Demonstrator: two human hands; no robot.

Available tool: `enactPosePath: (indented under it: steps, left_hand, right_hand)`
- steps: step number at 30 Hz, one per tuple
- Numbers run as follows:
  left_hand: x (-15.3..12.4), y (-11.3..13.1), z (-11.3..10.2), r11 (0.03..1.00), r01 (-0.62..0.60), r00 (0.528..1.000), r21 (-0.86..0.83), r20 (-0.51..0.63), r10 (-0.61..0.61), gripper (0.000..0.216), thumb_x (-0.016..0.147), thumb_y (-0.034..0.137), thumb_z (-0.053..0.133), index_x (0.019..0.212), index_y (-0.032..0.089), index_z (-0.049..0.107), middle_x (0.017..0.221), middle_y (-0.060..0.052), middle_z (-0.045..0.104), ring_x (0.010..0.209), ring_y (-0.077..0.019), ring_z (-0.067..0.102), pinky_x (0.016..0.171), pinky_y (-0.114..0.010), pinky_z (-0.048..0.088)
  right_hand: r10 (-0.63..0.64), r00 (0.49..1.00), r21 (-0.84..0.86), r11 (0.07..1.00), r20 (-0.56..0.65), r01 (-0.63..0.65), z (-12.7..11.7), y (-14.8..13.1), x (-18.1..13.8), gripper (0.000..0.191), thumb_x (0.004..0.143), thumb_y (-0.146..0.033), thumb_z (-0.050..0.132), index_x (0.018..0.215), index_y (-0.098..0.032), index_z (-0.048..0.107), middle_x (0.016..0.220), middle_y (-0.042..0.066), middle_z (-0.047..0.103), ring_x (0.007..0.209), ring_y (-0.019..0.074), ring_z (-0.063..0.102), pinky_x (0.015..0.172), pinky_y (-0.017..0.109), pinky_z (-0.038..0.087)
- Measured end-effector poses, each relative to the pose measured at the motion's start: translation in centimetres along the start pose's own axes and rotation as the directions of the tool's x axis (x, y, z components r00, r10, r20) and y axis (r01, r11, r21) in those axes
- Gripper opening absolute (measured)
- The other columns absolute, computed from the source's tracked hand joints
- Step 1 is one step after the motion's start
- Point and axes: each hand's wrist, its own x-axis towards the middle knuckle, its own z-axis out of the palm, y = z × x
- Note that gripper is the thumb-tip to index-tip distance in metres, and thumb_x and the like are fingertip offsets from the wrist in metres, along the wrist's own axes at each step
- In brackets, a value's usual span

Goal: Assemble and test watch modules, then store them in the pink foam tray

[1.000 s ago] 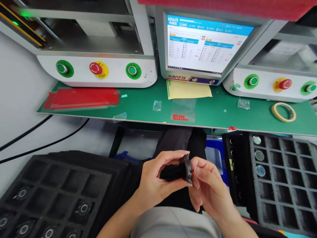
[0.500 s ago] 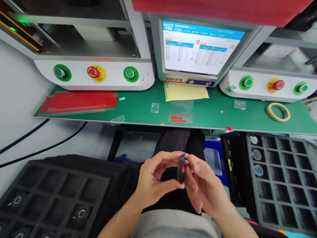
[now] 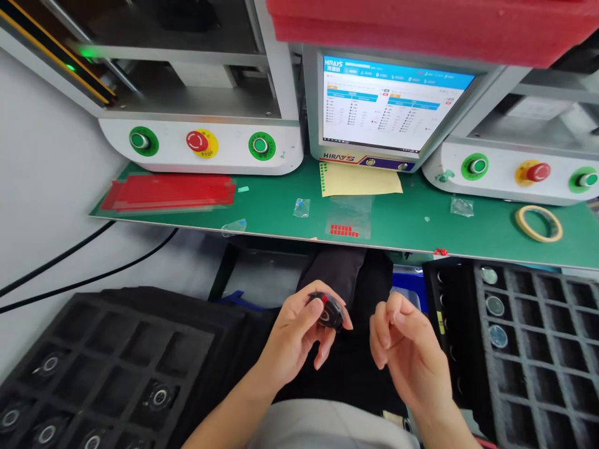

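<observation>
Fingers (image 3: 304, 317) of the left hand (image 3: 290, 343) are pinching a small black round part (image 3: 331, 313) below the tabletop's (image 3: 271, 206) front edge, while the right hand (image 3: 407, 352) is hovering near it, its fingers loosely curled and empty.

A moment ago both hands were pinched around the black round part (image 3: 327, 310). Now the right hand (image 3: 407, 352) has let go and drawn off to the side, fingers loosely curled and holding nothing, with a clear gap between it and the part. The left hand (image 3: 292, 340) has the part alone, gripped at its fingertips. The part has turned too: it stood edge-on before and now lies flatter, and its red spot (image 3: 324, 300) seems to sit nearer the thumb.
</observation>
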Motion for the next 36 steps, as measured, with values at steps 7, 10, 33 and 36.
enactPosePath:
  steps: [7,10,33,36]
  left_hand:
    - [-0.6,-0.7,0.6,0.934,-0.181,0.975,0.309,-0.066,0.21,0.027,0.095,0.04,0.054,0.088,0.016,0.064,0.077,-0.001,0.066,0.039,-0.0001,0.045,0.035,-0.01,0.034]
    - [-0.7,-0.9,1.1,0.916,-0.159,0.975,0.369,-0.086,0.204,0.029,0.096,0.04,0.051,0.089,0.015,0.062,0.081,-0.002,0.063,0.042,-0.0014,0.047,0.037,-0.012,0.036]
    - [-1.6,-1.2,1.7,0.445,-0.492,0.856,0.748,0.324,0.402,0.026,0.097,0.018,0.038,0.12,0.02,0.051,0.098,-0.007,0.066,0.071,-0.0138,0.061,0.066,-0.025,0.052]
    - [-1.5,-1.1,1.8,0.295,-0.563,0.785,0.772,0.388,0.483,0.031,0.095,0.016,0.04,0.124,0.019,0.048,0.096,-0.007,0.068,0.08,-0.0162,0.066,0.072,-0.027,0.054]
  right_hand:
    - [-0.272,0.962,-0.296,0.918,0.018,0.265,0.2,1.0,-0.2,0.018,0.089,-0.028,0.063,0.074,-0.02,0.057,0.068,-0.002,0.059,0.063,0.0101,0.056,0.06,0.02,0.045]
    - [-0.343,0.939,-0.395,0.862,0.008,0.319,0.7,1.4,-0.3,0.011,0.09,-0.025,0.062,0.08,-0.021,0.061,0.082,0.001,0.061,0.079,0.0128,0.059,0.073,0.024,0.048]
    - [-0.036,0.994,-0.154,0.987,0.105,0.052,2.9,1.1,-0.9,0.017,0.086,-0.028,0.065,0.103,-0.027,0.069,0.113,0.004,0.067,0.109,0.0195,0.062,0.081,0.026,0.056]
    - [-0.063,0.992,-0.131,0.988,0.107,0.077,3.5,1.0,-0.9,0.016,0.087,-0.026,0.061,0.101,-0.027,0.068,0.108,0.003,0.068,0.105,0.0177,0.064,0.088,0.028,0.054]
